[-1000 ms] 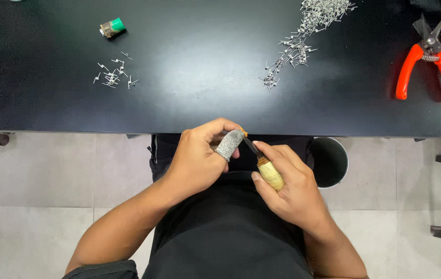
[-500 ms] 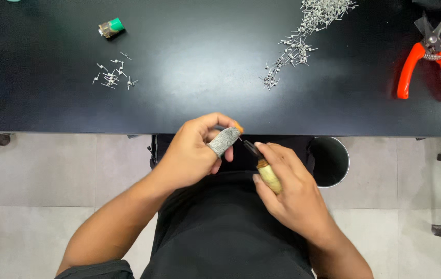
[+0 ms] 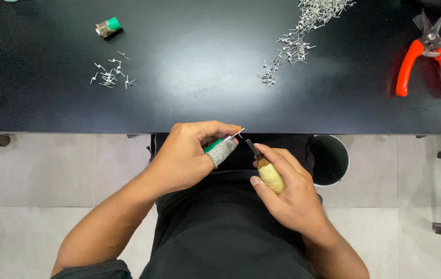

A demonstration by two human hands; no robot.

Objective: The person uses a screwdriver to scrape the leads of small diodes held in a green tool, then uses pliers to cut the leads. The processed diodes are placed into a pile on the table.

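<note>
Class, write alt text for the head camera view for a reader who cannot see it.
A seated person's left hand, thumb in a grey guard, pinches a small metal pin near a wooden-handled knife in the right hand. On the black table lie pin piles and orange cutters.

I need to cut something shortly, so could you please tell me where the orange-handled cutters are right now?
In the head view, the orange-handled cutters lie on the black table at its far right, to the right of the large pile of small metal pins.
</note>
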